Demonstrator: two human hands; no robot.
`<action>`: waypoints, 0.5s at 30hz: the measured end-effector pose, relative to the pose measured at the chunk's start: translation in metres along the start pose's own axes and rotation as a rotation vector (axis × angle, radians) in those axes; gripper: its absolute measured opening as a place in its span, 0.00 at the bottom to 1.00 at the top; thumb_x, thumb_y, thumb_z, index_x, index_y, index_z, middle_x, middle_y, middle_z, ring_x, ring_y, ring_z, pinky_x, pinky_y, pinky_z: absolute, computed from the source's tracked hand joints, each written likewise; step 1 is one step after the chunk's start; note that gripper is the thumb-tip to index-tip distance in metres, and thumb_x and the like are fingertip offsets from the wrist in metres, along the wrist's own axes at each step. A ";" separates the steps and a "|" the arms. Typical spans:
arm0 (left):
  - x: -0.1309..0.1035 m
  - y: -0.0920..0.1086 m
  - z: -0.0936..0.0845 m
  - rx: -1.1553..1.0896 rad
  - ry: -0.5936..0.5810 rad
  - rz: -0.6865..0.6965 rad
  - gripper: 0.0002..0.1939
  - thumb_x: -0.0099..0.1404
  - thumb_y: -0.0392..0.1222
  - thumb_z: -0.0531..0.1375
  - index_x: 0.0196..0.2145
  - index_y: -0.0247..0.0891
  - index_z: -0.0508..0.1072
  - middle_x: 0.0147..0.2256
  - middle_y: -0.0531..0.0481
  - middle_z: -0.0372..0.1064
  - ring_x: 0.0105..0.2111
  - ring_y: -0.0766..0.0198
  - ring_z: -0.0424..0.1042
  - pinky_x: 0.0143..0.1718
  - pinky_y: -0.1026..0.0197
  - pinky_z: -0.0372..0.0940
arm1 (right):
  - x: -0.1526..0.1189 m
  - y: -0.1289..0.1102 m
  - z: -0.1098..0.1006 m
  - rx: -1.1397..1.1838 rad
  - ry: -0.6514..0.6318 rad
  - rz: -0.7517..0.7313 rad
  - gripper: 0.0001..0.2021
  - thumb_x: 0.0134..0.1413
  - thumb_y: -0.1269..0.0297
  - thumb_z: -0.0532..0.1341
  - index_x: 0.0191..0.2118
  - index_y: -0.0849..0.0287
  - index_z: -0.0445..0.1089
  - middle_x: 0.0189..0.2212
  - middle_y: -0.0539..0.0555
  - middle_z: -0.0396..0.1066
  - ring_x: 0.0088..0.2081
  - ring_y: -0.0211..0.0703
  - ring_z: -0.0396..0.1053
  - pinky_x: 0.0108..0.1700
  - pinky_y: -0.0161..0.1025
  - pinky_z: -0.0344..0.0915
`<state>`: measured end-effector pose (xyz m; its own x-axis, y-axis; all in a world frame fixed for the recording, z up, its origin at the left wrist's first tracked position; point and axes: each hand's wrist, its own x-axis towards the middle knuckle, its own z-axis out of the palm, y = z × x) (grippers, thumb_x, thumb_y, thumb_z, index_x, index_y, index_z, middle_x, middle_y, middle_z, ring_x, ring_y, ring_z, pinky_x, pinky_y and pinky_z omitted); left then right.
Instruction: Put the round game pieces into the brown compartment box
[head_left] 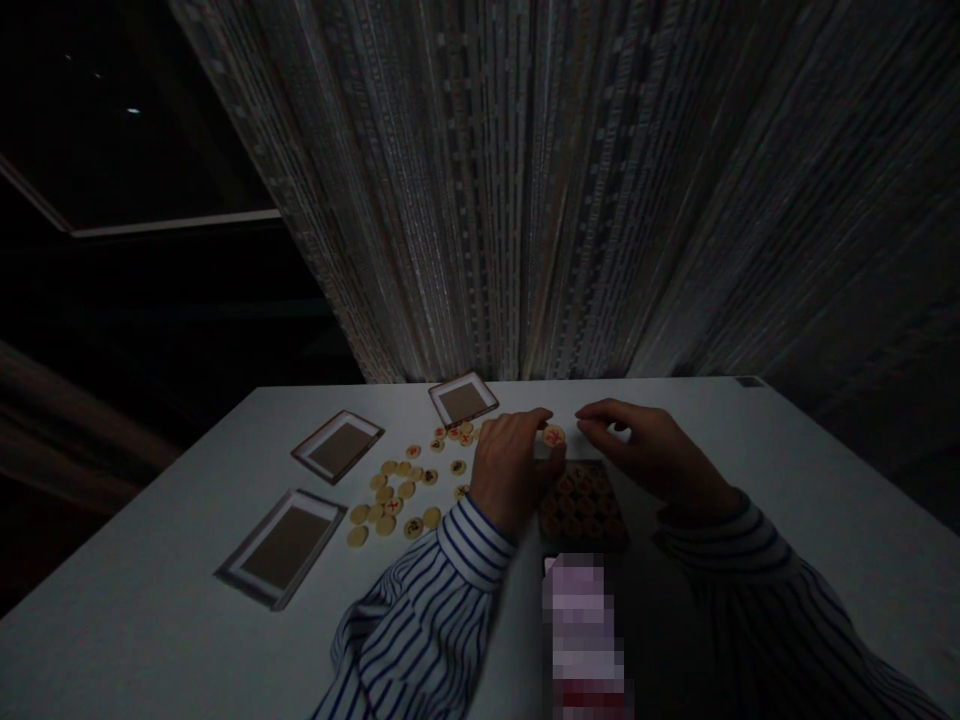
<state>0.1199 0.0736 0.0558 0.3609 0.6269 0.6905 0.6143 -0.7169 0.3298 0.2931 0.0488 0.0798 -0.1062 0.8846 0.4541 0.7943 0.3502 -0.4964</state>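
Observation:
My left hand (pixel 514 465) pinches a round wooden piece with a red character (pixel 554 436) between thumb and fingers, above the far left edge of a dark box (pixel 585 543). Rows of round pieces fill much of that box. My right hand (pixel 637 445) is just right of the held piece, not touching it. Its thumb and index finger are a little apart, with nothing visible between them. Left of my left hand, many loose round pieces (pixel 385 524) lie scattered on the white table (pixel 172 560), some showing red or black characters, others plain.
Three framed flat trays or lids lie on the table: one at the back (pixel 463 400), one at the left (pixel 338 447), one nearer (pixel 281 545). A pixelated pinkish object (pixel 585 620) sits before the box. Striped curtains (pixel 510 200) hang behind the table.

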 end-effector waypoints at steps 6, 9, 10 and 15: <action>0.006 -0.001 0.014 -0.037 0.008 -0.005 0.11 0.59 0.38 0.57 0.41 0.36 0.67 0.33 0.47 0.72 0.34 0.60 0.70 0.37 0.56 0.63 | -0.001 0.014 0.006 0.139 -0.067 0.000 0.09 0.55 0.61 0.55 0.37 0.59 0.69 0.30 0.52 0.74 0.29 0.37 0.69 0.32 0.34 0.64; 0.006 -0.003 0.017 -0.049 0.001 -0.012 0.11 0.59 0.39 0.57 0.41 0.36 0.68 0.33 0.47 0.72 0.34 0.60 0.70 0.36 0.56 0.63 | -0.001 0.017 0.010 0.224 -0.102 0.003 0.10 0.56 0.59 0.55 0.37 0.59 0.69 0.30 0.52 0.74 0.29 0.37 0.69 0.32 0.34 0.65; 0.005 -0.004 0.017 -0.052 0.001 -0.012 0.11 0.59 0.39 0.57 0.40 0.36 0.68 0.33 0.47 0.72 0.34 0.60 0.70 0.36 0.56 0.63 | 0.000 0.017 0.012 0.249 -0.108 0.014 0.11 0.56 0.58 0.55 0.37 0.59 0.69 0.29 0.52 0.74 0.29 0.37 0.69 0.31 0.34 0.65; 0.004 -0.008 0.018 -0.040 -0.014 -0.015 0.11 0.58 0.38 0.57 0.40 0.38 0.68 0.33 0.47 0.72 0.34 0.59 0.70 0.36 0.57 0.63 | 0.002 0.014 0.017 0.345 -0.118 0.073 0.13 0.54 0.55 0.57 0.37 0.59 0.70 0.31 0.53 0.75 0.32 0.39 0.71 0.32 0.36 0.67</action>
<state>0.1290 0.0872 0.0439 0.3615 0.6419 0.6762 0.5914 -0.7185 0.3660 0.2938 0.0608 0.0607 -0.1406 0.9334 0.3302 0.5565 0.3504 -0.7534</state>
